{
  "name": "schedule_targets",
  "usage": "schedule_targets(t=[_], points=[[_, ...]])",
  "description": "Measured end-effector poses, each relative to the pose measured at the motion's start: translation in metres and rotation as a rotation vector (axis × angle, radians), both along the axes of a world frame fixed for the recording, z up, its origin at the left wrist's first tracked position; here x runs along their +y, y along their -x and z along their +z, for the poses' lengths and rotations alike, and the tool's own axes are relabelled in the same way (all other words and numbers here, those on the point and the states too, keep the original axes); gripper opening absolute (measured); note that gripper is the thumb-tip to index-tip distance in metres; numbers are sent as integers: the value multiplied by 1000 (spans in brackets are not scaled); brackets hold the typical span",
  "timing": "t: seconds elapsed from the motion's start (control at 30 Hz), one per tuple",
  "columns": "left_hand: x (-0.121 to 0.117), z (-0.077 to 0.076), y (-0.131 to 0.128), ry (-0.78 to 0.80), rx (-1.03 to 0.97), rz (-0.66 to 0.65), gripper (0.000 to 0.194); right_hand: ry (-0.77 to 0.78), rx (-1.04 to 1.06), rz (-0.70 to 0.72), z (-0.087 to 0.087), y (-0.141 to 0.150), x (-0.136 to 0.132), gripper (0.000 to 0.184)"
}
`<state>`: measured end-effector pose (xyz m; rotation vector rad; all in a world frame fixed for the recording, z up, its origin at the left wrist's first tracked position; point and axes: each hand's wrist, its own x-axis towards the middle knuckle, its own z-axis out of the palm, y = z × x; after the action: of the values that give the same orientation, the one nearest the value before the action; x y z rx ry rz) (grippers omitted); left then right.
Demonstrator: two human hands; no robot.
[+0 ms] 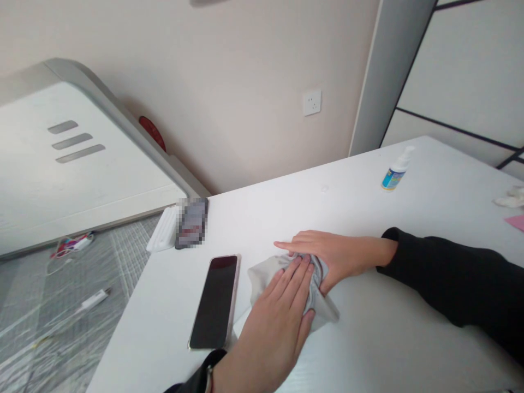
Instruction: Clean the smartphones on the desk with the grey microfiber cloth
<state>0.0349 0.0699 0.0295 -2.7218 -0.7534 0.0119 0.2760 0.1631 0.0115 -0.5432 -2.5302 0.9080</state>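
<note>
A crumpled grey cloth [262, 277] lies bunched on the white table. My left hand [278, 322] rests flat on top of it, fingers stretched out and lying together. From the right, my right hand [331, 251] curls around the cloth's bunched part, with one finger pointing left; some of its fingers are hidden behind the cloth and my left hand. Just left of the cloth, a phone [215, 303] with a dark screen and a clear case lies flat.
The white table [352, 344] meets a wall at the back. A spray bottle [395, 172] stands at the back right. A blurred-out phone-like item [192, 222] and a white case [164, 229] lie at the left edge. Pink and white items [516, 221] are far right.
</note>
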Motion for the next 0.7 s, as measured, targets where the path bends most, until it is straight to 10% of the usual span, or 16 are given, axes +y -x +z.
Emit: schedule_targets(t=[0.2, 0.47, 0.7], points=[[-37, -9, 68, -86, 30, -1, 55, 31, 33, 46, 3, 2, 2, 110], [5, -1, -5, 67, -37, -9, 61, -2, 1, 21, 0, -1, 1, 109], [-26, -14, 63, -71, -5, 71, 67, 25, 11, 52, 0, 2, 5, 116]])
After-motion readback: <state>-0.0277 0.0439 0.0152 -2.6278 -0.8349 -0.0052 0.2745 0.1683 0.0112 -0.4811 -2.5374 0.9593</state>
